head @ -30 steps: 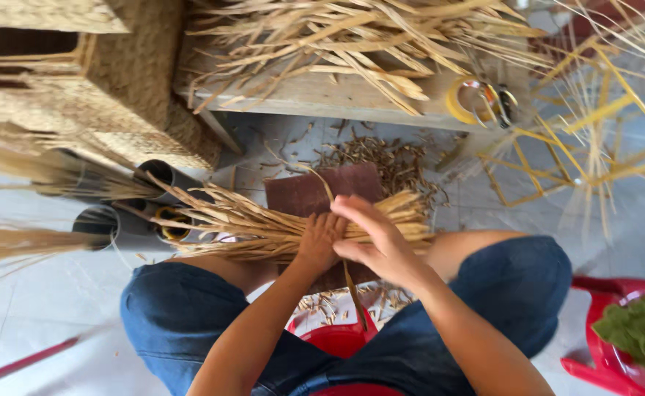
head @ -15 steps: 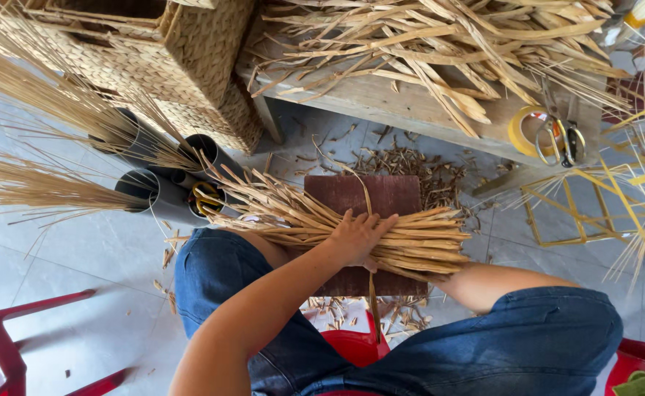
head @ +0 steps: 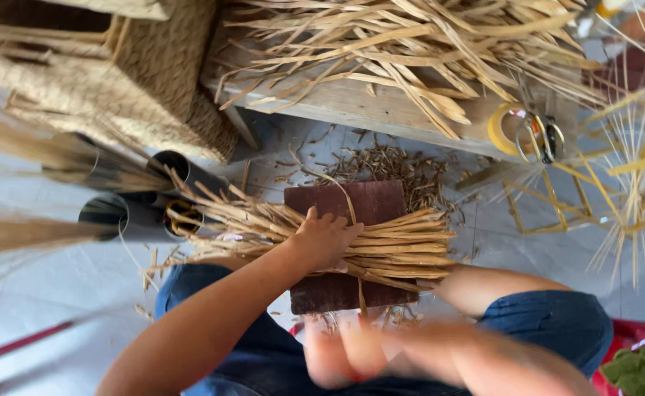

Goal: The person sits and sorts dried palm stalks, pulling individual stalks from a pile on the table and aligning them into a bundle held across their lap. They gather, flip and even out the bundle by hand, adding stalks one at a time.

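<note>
- Head view: left hand point(head: 324, 238) clamped down over a bundle point(head: 337, 238) of dry straw strips, fingers curled round its middle.
- Bundle lies crosswise on a dark red block point(head: 344, 253) resting across the person's knees; cut ends stick out to the right.
- A single strip point(head: 344, 198) arcs up over the bundle, looks like a tie going round it.
- Right hand point(head: 352, 348) low in frame, badly blurred; cannot tell if open or closed, or whether it holds anything.
- Step, by my reading: binding the bundle. Left hand pins it; the tie calls for a firm pull without letting the strips splay.
- Containers: dark tubes point(head: 128, 213) lie left on the floor, mouths toward the knees, straw stalks standing out of them.
- Woven basket point(head: 117, 81) top left; contents hidden.
- Wooden bench point(head: 381, 110) carries a loose heap of strips, a yellow tape roll point(head: 504, 128) and scissors point(head: 539, 136).
- Short offcuts point(head: 396, 165) litter the floor under the bench.
</note>
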`<state>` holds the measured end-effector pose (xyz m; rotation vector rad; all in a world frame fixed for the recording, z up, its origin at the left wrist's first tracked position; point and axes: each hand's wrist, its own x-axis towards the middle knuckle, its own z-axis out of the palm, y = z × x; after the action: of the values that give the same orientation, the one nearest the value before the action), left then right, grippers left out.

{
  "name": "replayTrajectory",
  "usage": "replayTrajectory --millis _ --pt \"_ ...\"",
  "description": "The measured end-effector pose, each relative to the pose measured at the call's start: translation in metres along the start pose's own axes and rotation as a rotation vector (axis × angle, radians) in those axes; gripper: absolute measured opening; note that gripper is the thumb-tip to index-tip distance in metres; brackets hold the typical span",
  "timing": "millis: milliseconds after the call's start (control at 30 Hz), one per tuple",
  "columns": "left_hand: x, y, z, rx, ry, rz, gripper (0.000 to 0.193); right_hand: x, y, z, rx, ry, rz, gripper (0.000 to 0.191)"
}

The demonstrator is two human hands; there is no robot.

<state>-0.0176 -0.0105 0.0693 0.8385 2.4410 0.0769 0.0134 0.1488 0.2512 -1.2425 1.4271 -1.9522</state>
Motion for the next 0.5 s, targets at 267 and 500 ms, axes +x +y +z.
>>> replayTrajectory --millis 267,500 --pt "-0.017 0.021 -0.032 -0.106 -0.004 0.111 0.085 0.028 0.136 -0.197 -0.89 0.771 0.32 0.02" --pt "-0.051 0.039 -0.061 -0.105 0.226 0.264 0.09 0.066 0.196 -0.345 -1.527 0.879 0.067 0.037"
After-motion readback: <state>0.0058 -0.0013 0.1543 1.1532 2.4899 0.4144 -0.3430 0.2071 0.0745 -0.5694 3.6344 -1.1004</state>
